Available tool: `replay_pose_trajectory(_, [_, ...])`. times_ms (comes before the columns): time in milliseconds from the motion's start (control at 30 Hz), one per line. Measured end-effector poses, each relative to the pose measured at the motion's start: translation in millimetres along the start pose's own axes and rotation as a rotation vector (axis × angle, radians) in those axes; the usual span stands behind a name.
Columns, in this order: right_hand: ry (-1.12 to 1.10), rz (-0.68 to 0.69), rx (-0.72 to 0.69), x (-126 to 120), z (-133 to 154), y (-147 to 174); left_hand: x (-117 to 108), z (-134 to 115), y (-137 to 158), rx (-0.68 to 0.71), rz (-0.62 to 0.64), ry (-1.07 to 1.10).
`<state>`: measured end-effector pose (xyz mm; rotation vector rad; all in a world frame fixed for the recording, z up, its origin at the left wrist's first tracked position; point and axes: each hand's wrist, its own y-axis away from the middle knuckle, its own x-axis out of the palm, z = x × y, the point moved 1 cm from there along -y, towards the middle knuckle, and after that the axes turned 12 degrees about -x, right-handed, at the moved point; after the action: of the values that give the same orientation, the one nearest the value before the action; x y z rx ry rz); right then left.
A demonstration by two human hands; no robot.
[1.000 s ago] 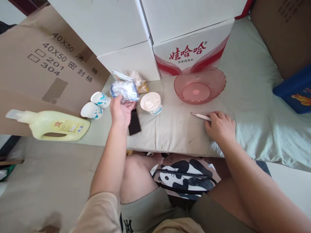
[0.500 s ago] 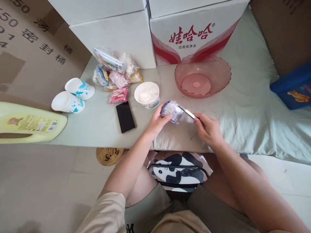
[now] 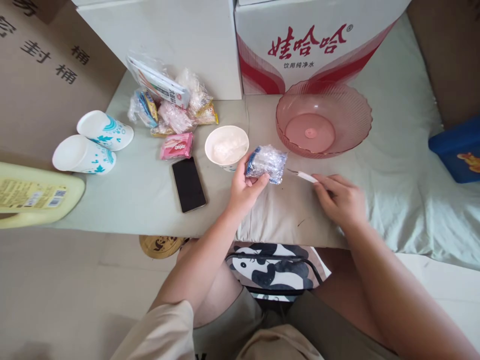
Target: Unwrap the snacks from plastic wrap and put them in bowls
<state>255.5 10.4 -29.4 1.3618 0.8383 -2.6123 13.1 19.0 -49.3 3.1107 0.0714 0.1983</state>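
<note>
My left hand is closed around a small blue packet wrapped in crinkled clear plastic, lifted over the cloth. To its right, my right hand grips a small utility knife by its white handle. The thin blade points left toward the packet, with a gap between them. Just behind my left hand stands a paper cup with whitish stuff inside that I cannot make out. A pink ribbed bowl sits behind my right hand.
Left of the cup lie a phone, a pink packet and a pile of plastic-wrapped packets. Two paper cups lie tilted near a yellow jug. White cartons line the back; a blue container is at right.
The knife has drawn away to the right from the packet, where its tip was touching the plastic. My left hand still holds the packet. The view has shifted slightly.
</note>
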Motion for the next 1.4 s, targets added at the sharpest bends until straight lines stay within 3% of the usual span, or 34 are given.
replay_pose_trajectory(300, [0.204,0.017,0.096,-11.5,-26.1,9.5,8.1,-5.9,22.2,-0.095,0.164,-0.100])
replay_pose_trajectory(433, [0.267,-0.066,0.168,-11.8,-22.3,7.7,12.9,-6.3,23.9,-0.123,0.211,-0.135])
replay_pose_trajectory(500, [0.116,-0.113,0.107,-11.3,-13.0,5.6,14.8,-7.4,23.4,-0.146,0.232,-0.134])
replay_pose_trajectory(600, [-0.328,-0.059,0.018,-5.1,7.2,4.1,18.1,-11.6,23.8,-0.191,0.280,-0.172])
replay_pose_trajectory(700, [-0.682,0.024,0.136,4.0,23.4,4.0,20.9,-17.0,25.9,-0.215,0.383,-0.264])
replay_pose_trajectory(867, [-0.953,0.123,0.381,8.9,28.5,0.0,20.9,-18.2,28.4,-0.235,0.481,-0.299])
replay_pose_trajectory(1167, [-0.918,0.045,0.383,6.8,23.6,-1.4,24.1,-14.5,28.1,-0.183,0.452,-0.334])
replay_pose_trajectory(1300, [-0.725,-0.047,0.374,10.0,18.8,-0.2,25.1,-17.4,28.9,0.015,0.255,-0.618])
replay_pose_trajectory(1400, [-0.626,0.024,0.287,14.0,19.3,1.7,21.1,-17.9,29.1,0.194,0.074,-0.797])
